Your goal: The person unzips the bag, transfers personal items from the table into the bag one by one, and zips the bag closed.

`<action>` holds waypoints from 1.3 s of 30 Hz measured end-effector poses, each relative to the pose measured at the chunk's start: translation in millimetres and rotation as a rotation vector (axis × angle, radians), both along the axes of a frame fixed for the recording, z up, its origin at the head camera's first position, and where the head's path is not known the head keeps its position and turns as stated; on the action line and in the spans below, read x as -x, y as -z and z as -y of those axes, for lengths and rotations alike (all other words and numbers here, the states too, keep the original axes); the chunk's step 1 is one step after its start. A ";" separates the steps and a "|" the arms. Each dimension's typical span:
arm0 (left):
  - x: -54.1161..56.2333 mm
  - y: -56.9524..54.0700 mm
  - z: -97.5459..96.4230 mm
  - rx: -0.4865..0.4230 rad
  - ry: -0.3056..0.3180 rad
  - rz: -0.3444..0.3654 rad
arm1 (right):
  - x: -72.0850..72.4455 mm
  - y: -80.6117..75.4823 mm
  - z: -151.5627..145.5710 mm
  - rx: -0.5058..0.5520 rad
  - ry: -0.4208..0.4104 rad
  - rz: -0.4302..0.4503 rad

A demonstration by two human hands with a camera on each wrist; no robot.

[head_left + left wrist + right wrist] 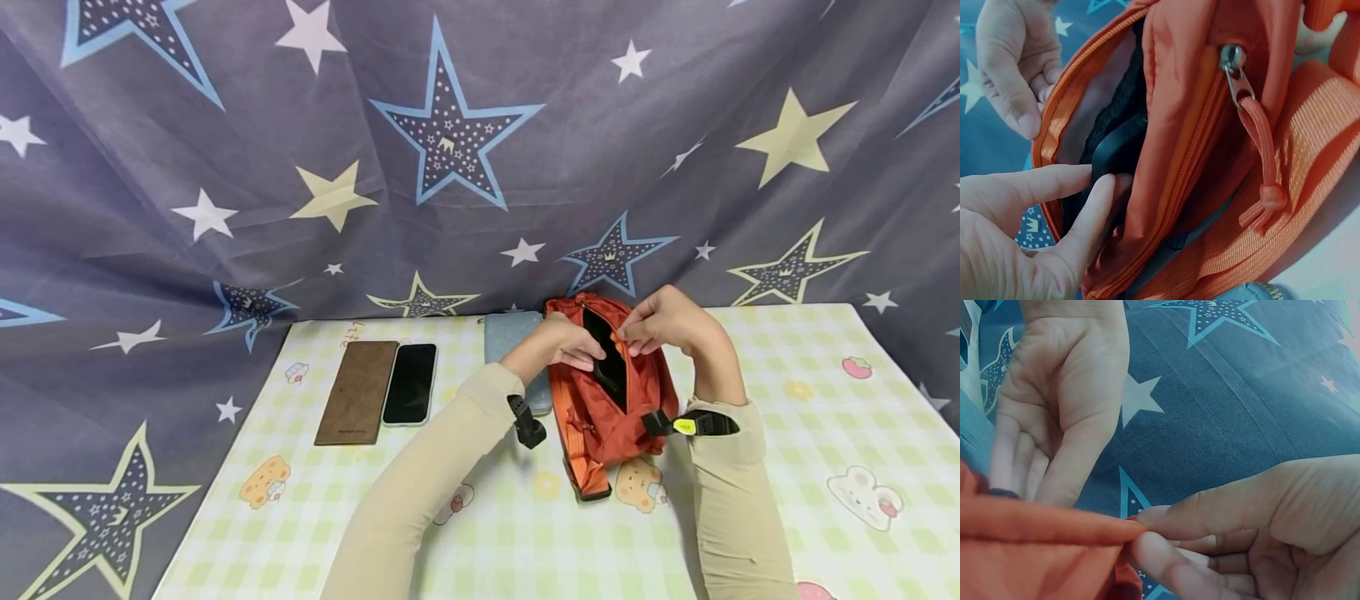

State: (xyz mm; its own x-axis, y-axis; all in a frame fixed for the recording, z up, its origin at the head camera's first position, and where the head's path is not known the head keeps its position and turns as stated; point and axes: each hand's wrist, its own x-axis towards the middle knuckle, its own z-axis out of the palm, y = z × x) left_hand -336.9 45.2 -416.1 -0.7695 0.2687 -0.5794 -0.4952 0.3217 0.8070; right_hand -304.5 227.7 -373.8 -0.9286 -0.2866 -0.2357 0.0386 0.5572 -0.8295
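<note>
An orange-red zippered bag (645, 392) lies on the table with its main opening spread apart. My left hand (572, 343) reaches into that opening. In the left wrist view, its thumb and index finger pinch a black object with a rounded edge (1113, 147); the rest of the object is hidden inside the bag, so its kind is unclear. At the far edge of the opening, my right hand (663, 321) pinches the bag's fabric rim between thumb and fingers, as the right wrist view also shows.
A blue zippered pouch (510, 332) lies partly behind the left forearm, beside the bag. Farther left, a brown flat wallet-like case (356, 393) lies next to a smartphone (410, 385). An orange strap (581, 454) trails toward the front. A starred curtain (465, 250) hangs behind the table.
</note>
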 end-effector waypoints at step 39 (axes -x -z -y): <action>4.4 -9.0 -18.7 0.266 0.206 0.085 | -1.2 2.1 -0.3 0.015 -0.009 -0.009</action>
State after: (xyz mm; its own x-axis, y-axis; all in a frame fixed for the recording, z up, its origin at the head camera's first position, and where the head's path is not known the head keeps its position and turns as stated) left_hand -341.3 63.9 -407.1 -0.6610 0.2444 -0.7095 -0.4594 0.6157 0.6402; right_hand -303.3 228.0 -375.9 -0.9280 -0.2985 -0.2227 0.0257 0.5453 -0.8379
